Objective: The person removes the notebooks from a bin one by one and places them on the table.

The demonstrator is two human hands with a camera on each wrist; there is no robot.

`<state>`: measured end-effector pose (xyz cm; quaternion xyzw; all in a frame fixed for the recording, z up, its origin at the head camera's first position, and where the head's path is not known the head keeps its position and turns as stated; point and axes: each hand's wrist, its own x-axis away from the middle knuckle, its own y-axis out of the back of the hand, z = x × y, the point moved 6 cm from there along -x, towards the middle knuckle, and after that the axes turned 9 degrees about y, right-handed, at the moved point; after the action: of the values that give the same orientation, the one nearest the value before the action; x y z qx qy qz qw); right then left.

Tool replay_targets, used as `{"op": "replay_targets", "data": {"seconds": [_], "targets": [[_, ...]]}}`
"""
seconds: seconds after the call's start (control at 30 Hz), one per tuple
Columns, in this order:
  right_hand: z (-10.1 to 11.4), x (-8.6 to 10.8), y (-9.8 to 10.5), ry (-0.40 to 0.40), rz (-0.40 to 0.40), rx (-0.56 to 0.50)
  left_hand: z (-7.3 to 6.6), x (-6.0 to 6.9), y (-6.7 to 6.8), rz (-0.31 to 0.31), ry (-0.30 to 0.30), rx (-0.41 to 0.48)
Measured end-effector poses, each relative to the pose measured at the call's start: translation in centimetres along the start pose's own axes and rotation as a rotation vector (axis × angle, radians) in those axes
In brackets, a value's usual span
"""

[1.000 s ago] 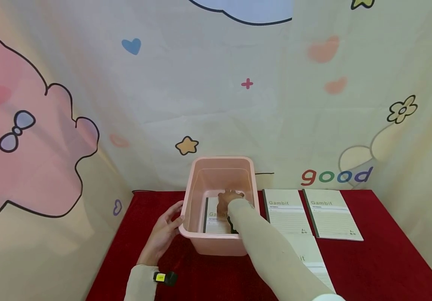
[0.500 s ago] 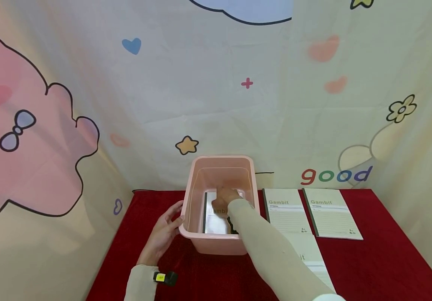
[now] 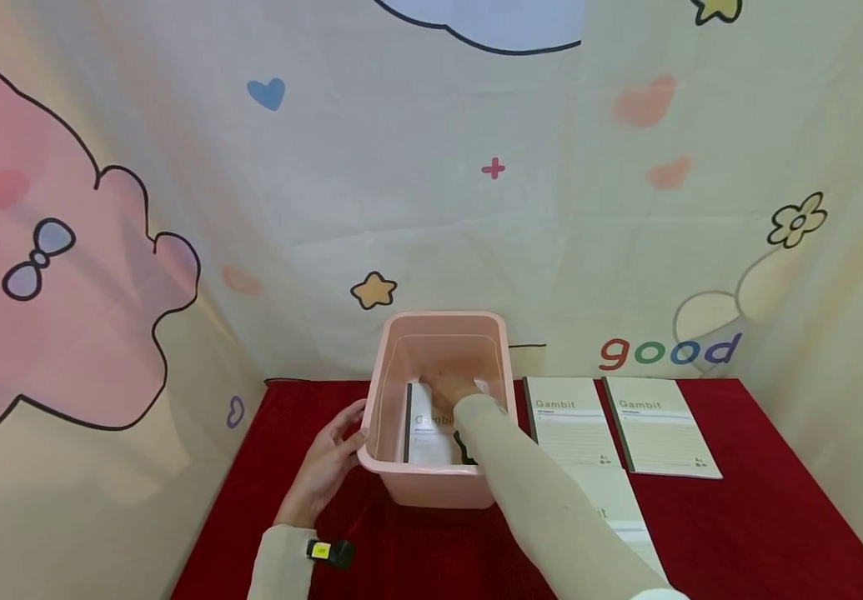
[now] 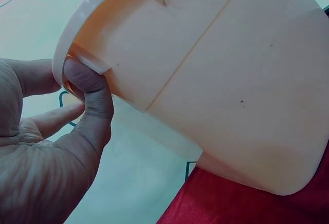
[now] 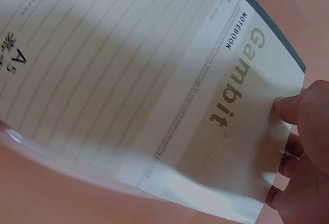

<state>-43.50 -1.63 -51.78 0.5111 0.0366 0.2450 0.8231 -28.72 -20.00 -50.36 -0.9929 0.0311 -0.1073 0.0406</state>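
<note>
A pink plastic bin [image 3: 439, 493] stands on the red cloth. My left hand [image 3: 322, 467] holds its left rim, the thumb [image 4: 95, 93] curled over the edge in the left wrist view. Inside the bin is a pale "Gambit" notebook [image 3: 425, 437] with a dark green spine strip. My right hand [image 3: 448, 388] reaches into the bin and pinches the notebook's top edge. In the right wrist view the thumb [image 5: 289, 110] lies on the cover and the other fingers are behind it. The right forearm hides part of the bin's right side.
To the bin's right lie two matching notebooks, a nearer one [image 3: 569, 425] and one farther right [image 3: 664, 429]. A third notebook [image 3: 622, 508] lies closer to the front, partly under the right sleeve [image 3: 551, 508]. A printed cloth backdrop [image 3: 431, 208] rises behind the table.
Inside the bin, my right hand has shifted slightly and its fingers have moved to the notebook's top edge. The notebook sits a little farther back. My left hand stays on the rim.
</note>
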Motion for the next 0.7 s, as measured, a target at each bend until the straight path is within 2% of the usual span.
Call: {"op": "replay_targets", "data": {"seconds": [0.03, 0.1, 0.13, 0.23, 0.27, 0.3, 0.37, 0.5, 0.6, 0.63, 0.7], "targets": [[0.1, 0.0, 0.2, 0.006, -0.005, 0.004, 0.0, 0.0, 0.0, -0.002, 0.003, 0.002], [0.5, -0.2, 0.4, 0.064, 0.005, 0.076, 0.1, -0.1, -0.1, -0.006, 0.011, 0.000], [0.6, -0.3, 0.5, 0.067, 0.003, 0.060, 0.2, -0.1, -0.1, -0.009, 0.016, 0.000], [1.0, -0.3, 1.0, 0.069, -0.014, -0.056, 0.4, 0.0, -0.2, -0.013, 0.023, 0.005], [1.3, -0.3, 1.3, 0.101, -0.019, -0.035, 0.5, 0.0, -0.3, -0.014, 0.023, 0.006], [1.3, -0.2, 1.5, 0.094, -0.030, -0.088, 0.5, 0.0, -0.3, -0.014, 0.023, 0.012], [1.4, 0.2, 2.0, 0.111, -0.052, -0.096, 0.5, -0.1, -0.5, -0.011, 0.019, 0.011], [1.2, 0.8, 2.6, 0.110, -0.097, -0.340, 0.4, -0.2, -0.5, -0.018, 0.022, 0.015], [1.7, 1.3, 3.7, 0.178, -0.126, -0.394, 0.2, -0.1, -0.4, -0.024, 0.022, 0.015], [2.1, 1.6, 4.2, 0.208, -0.136, -0.362, 0.1, -0.1, -0.3, -0.026, 0.020, 0.012], [3.0, 2.1, 5.6, 0.270, -0.155, -0.204, -0.2, -0.2, -0.3, -0.025, 0.016, 0.007]]}}
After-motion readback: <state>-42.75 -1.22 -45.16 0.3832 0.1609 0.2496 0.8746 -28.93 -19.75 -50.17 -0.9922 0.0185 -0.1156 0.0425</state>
